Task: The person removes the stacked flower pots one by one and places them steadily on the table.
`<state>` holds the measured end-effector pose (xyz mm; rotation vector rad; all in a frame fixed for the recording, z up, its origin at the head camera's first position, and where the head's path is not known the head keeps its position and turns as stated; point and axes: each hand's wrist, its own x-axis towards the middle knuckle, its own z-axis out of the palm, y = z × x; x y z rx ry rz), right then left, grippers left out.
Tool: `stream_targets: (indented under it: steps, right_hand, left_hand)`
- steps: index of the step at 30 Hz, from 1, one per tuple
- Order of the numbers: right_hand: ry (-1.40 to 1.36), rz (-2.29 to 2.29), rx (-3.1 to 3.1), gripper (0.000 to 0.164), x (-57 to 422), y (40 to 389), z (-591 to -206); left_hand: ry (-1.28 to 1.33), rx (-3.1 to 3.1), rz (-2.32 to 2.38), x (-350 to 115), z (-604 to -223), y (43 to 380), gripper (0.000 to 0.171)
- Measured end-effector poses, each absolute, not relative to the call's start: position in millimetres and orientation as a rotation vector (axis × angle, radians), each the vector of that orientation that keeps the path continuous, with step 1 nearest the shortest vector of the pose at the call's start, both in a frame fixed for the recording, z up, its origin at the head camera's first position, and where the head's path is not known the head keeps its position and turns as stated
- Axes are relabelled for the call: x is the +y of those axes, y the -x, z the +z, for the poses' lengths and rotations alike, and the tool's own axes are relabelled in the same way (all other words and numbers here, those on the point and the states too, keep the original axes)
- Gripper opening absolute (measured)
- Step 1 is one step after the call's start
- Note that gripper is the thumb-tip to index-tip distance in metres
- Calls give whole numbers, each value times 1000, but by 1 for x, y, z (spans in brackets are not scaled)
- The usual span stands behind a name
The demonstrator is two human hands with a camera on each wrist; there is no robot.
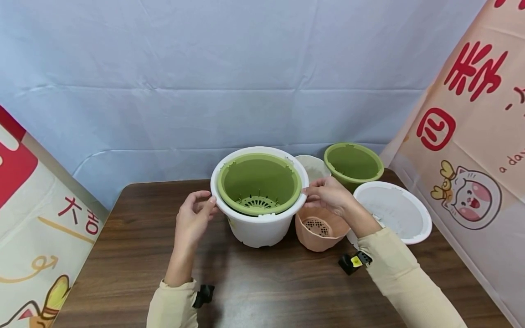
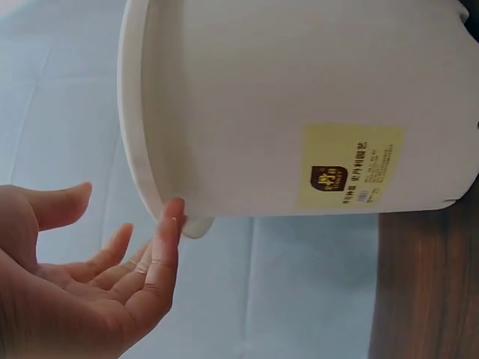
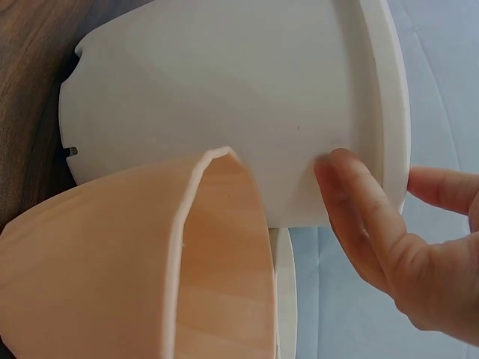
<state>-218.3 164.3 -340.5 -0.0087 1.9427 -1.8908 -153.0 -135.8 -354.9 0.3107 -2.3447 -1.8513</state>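
A white flower pot (image 1: 262,232) stands upright on the table, a green flower pot (image 1: 258,177) nested inside it. In the left wrist view, a yellow label (image 2: 352,168) shows on the white wall. My left hand (image 1: 194,221) is at the pot's left side with its fingers relaxed and fingertips right at the rim; its thumb stays apart from the rim in the left wrist view. On the opposite side my right hand (image 1: 328,196) pinches the white rim, fingers beneath it against the wall and thumb at its outer edge. That thumb is partly hidden behind the rim in the right wrist view.
An orange-pink pot (image 1: 311,241) stands close beside the white pot, under my right hand. Behind it is a cream pot (image 1: 313,166). Further right are another green pot (image 1: 354,161) and a white oval-looking pot (image 1: 424,225). A pale cloth (image 1: 164,114) hangs behind the table (image 1: 147,255).
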Motion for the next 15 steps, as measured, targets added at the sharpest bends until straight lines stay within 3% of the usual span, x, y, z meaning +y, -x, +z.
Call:
stream_targets:
  steps: [15]
  right_hand:
    - [-12, -1893, 1934, 14, 164, 218, -340]
  left_hand:
    - [-317, -2484, -1785, -141, -347, 177, 34]
